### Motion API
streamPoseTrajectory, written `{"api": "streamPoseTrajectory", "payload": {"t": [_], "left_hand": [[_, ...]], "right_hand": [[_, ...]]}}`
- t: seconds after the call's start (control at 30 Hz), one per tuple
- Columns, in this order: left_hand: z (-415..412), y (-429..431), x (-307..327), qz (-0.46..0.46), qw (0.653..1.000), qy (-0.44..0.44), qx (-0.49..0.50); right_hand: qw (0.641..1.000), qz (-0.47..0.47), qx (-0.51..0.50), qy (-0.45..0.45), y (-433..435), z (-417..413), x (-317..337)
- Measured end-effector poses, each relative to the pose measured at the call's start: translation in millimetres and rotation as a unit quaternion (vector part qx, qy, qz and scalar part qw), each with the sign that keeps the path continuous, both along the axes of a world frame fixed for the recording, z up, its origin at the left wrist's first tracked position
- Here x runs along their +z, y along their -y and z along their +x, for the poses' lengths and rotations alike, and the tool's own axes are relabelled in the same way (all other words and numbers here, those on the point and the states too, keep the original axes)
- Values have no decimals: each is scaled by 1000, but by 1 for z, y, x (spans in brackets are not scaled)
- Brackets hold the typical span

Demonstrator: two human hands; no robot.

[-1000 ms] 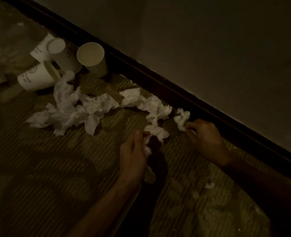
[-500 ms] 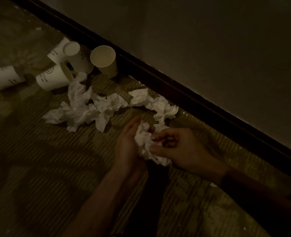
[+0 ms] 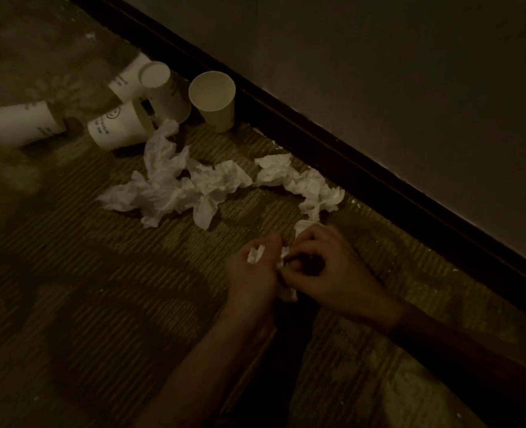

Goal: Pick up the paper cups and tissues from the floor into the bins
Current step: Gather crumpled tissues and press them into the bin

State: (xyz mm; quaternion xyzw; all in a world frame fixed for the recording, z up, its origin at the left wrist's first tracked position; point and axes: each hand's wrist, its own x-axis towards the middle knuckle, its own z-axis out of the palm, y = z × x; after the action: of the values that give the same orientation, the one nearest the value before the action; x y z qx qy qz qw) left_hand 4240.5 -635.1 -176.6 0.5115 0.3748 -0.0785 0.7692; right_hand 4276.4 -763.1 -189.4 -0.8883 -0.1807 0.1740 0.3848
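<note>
Carpet (image 3: 101, 304): left hand (image 3: 249, 274) and right hand (image 3: 329, 270) grip a tissue wad (image 3: 255, 254) between them; loose tissues (image 3: 193, 186) beyond.

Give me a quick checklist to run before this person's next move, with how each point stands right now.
1. Grip on the tissue wad: ok, the left hand and right hand both hold it.
2. One hand free for another pick: not ok.
3. All loose tissues off the carpet: not ok, many lie there.
4. All paper cups off the floor: not ok, several sit near the baseboard.
5. A bin within reach: cannot tell, none in view.
</note>
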Motion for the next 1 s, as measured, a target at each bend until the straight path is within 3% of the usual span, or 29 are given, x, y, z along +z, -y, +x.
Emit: {"api": "streamPoseTrajectory", "payload": {"t": [0.1, 0.2, 0.3, 0.4, 0.53, 0.63, 0.73, 0.8, 0.9, 1.0], "left_hand": [[5, -9, -9, 61, 998, -14, -17], [8, -17, -16, 111, 993, -20, -28], [10, -18, -18, 127, 992, -18, -24], [13, -20, -20, 112, 993, -29, -10], [15, -22, -20, 101, 995, -25, -6], [13, -20, -18, 58, 998, 22, -29], [11, -24, -16, 68, 995, 49, -54], [14, -30, -17, 82, 994, 64, -45], [20, -39, -22, 108, 992, 56, -22], [24, -47, -30, 98, 994, 35, 21]], "right_hand": [[999, 1, -36, -22, 9, 8, -10], [996, -87, -23, 21, 21, 16, -25], [992, -124, 2, 28, 28, 20, -34], [994, -101, -9, 30, 20, 23, -32], [995, 22, -26, -94, -3, 14, -14], [966, 116, -48, -228, -23, 10, 2], [928, 140, -38, -342, -39, 18, 12], [919, 133, -10, -372, -42, 26, 18], [935, 112, 2, -337, -43, 41, 32], [991, 27, -35, -123, -42, 69, 33]]}}
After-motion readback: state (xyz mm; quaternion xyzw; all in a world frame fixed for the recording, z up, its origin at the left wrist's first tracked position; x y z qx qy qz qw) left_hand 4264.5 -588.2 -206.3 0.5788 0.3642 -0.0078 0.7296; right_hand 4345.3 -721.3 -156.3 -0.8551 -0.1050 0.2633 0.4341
